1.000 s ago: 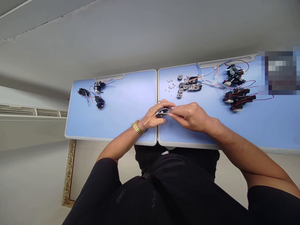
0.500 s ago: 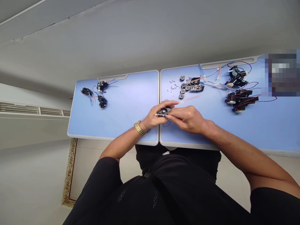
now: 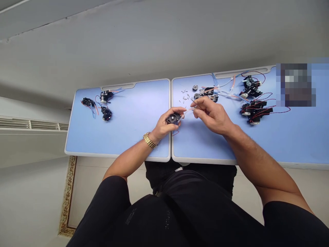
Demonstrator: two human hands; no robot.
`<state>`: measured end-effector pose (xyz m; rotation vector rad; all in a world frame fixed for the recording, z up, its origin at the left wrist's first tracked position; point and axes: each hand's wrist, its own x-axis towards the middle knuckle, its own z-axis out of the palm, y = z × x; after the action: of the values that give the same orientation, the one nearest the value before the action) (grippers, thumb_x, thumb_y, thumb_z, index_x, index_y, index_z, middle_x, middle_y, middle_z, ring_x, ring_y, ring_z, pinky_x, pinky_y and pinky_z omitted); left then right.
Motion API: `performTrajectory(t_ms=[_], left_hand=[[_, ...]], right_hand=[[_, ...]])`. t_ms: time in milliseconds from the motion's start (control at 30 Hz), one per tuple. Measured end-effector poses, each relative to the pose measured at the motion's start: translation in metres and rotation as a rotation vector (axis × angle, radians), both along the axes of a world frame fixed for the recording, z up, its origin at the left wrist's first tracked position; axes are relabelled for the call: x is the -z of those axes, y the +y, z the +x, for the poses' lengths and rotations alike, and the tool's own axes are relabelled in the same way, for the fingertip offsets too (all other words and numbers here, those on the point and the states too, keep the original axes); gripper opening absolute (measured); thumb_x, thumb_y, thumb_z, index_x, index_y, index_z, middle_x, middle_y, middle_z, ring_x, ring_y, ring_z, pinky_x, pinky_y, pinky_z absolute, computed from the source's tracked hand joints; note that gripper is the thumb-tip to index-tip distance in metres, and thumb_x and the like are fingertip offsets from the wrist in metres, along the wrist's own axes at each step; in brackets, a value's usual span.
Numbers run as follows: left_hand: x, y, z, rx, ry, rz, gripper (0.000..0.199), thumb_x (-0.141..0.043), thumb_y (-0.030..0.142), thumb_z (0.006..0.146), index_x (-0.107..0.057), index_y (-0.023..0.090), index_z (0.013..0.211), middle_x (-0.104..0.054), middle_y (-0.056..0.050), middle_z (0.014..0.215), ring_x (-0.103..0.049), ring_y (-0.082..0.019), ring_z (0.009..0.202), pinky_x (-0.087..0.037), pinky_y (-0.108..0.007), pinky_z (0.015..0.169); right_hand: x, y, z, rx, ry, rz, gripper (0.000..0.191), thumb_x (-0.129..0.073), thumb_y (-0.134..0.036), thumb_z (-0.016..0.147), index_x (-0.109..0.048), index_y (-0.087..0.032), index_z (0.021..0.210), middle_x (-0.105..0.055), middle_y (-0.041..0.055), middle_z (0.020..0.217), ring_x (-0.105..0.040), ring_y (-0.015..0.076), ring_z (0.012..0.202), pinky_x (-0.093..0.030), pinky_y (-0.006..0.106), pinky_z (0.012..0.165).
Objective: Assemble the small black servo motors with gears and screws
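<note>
My left hand (image 3: 166, 121), gold watch at its wrist, is closed round a small black motor unit (image 3: 173, 118) with a pale round hub facing up. A thin red wire (image 3: 175, 133) hangs below it. Just right of the unit, a thin pale-orange strip, perhaps tubing (image 3: 189, 109), spans the gap between the hands. My right hand (image 3: 212, 115) is raised at its far end, thumb and fingers bent close together; what they grip is too small to make out. Beyond the fingers lie black-and-silver gear housings (image 3: 212, 98), partly covered by the hand.
Scattered screws (image 3: 184, 97) and a metal disc (image 3: 195, 88) lie behind my hands. Black motor assemblies with red wires (image 3: 257, 109) and blue-and-orange tubes (image 3: 226, 91) are on the right. More black units (image 3: 106, 112) sit on the left table. A seam (image 3: 170, 137) divides the two tables.
My right hand has drawn away from the motor unit, up and to the right toward the parts. The thin white stick at the unit no longer shows there. My left hand keeps its hold.
</note>
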<state>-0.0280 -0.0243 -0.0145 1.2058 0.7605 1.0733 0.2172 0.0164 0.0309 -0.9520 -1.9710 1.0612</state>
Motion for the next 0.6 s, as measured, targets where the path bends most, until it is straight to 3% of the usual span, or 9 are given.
performTrajectory(t_ms=[67, 167, 333, 500, 600], left_hand=[[-0.002, 0.0, 0.0, 0.006, -0.02, -0.015, 0.062, -0.083, 0.033, 0.072, -0.074, 0.024, 0.132, -0.065, -0.009, 0.117, -0.061, -0.022, 0.098, -0.058, -0.033, 0.079], [-0.003, 0.0, 0.001, 0.029, -0.043, -0.016, 0.061, -0.084, 0.033, 0.071, -0.074, 0.024, 0.131, -0.066, -0.008, 0.114, -0.061, -0.021, 0.096, -0.059, -0.034, 0.08], [-0.004, 0.004, -0.001, 0.032, -0.088, -0.002, 0.061, -0.082, 0.029, 0.071, -0.074, 0.025, 0.132, -0.068, -0.008, 0.114, -0.064, -0.023, 0.103, -0.062, -0.035, 0.085], [0.0, 0.012, -0.005, -0.117, -0.096, 0.05, 0.064, -0.077, 0.023, 0.069, -0.074, 0.025, 0.133, -0.069, -0.009, 0.119, -0.064, -0.024, 0.117, -0.064, -0.037, 0.095], [0.002, 0.015, -0.006, -0.166, -0.057, 0.074, 0.062, -0.073, 0.021, 0.07, -0.073, 0.025, 0.132, -0.068, -0.009, 0.12, -0.065, -0.025, 0.118, -0.066, -0.037, 0.094]], right_hand=[[0.003, 0.0, -0.001, -0.028, -0.065, -0.019, 0.033, -0.068, -0.036, 0.101, -0.073, -0.023, 0.131, -0.066, -0.005, 0.072, -0.053, 0.0147, 0.062, -0.044, 0.03, 0.066], [0.01, -0.002, -0.007, -0.025, -0.152, -0.004, 0.039, -0.068, -0.035, 0.099, -0.077, -0.022, 0.134, -0.072, -0.0027, 0.075, -0.054, 0.0142, 0.063, -0.043, 0.03, 0.068], [0.014, 0.002, -0.008, 0.001, -0.16, 0.024, 0.023, -0.068, -0.036, 0.1, -0.086, -0.022, 0.102, -0.07, -0.0017, 0.071, -0.051, 0.0123, 0.061, -0.038, 0.029, 0.064], [-0.015, 0.004, 0.013, -0.091, -0.085, 0.021, 0.025, -0.077, -0.045, 0.097, -0.088, -0.023, 0.099, -0.064, -0.0041, 0.063, -0.046, 0.0109, 0.057, -0.037, 0.029, 0.057], [-0.044, -0.002, 0.033, -0.016, -0.095, 0.041, 0.029, -0.078, -0.051, 0.098, -0.086, -0.023, 0.091, -0.066, -0.0029, 0.063, -0.049, 0.0117, 0.056, -0.039, 0.03, 0.055]])
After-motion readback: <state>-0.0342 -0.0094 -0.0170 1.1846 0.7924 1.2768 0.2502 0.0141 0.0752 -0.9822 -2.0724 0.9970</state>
